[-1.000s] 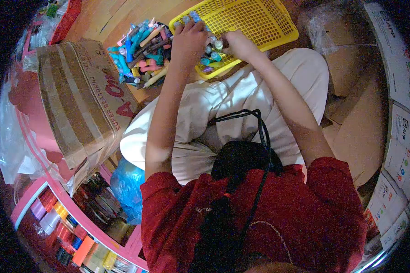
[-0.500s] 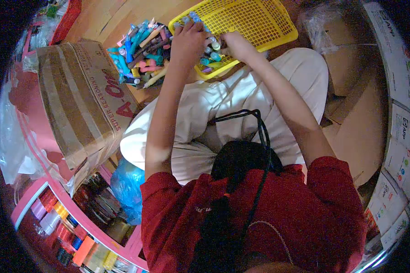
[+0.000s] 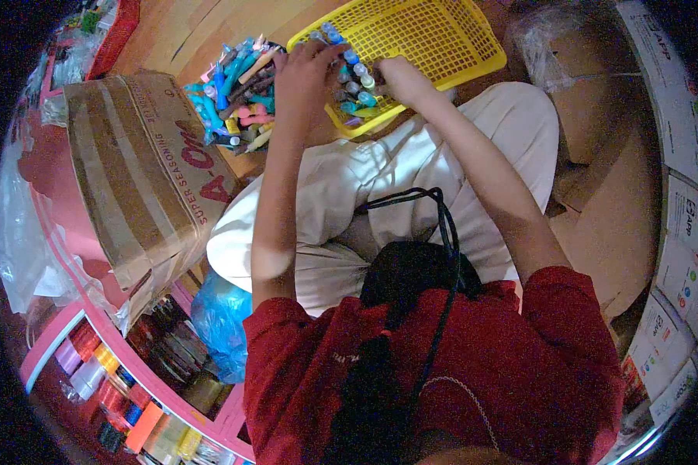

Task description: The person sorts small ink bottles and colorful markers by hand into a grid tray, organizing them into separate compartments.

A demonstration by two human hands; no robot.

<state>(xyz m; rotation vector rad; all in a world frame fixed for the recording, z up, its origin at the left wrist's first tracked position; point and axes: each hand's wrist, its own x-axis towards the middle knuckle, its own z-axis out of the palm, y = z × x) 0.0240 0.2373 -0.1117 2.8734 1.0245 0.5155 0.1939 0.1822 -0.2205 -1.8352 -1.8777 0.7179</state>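
My left hand (image 3: 306,76) is over the left edge of a yellow plastic basket (image 3: 450,48), beside a heap of colourful pens (image 3: 236,89) on the floor. Its fingers look apart, and I see nothing in them. Inside the basket's left part lies a row of pens (image 3: 351,59) with blue, clear and greenish ends. My right hand (image 3: 403,81) rests at the basket's near side, right of that row. Its fingers are curled; what they hold, if anything, is hidden.
A taped cardboard box (image 3: 143,170) stands at left, with a blue plastic bag (image 3: 221,322) below it. Pink-edged shelving (image 3: 155,395) holds ribbon spools (image 3: 112,395). White printed cartons (image 3: 678,209) and brown cardboard (image 3: 616,217) are at right.
My left hand has moved left from above the row of pens towards the heap, uncovering more of the row. My right hand has barely moved.
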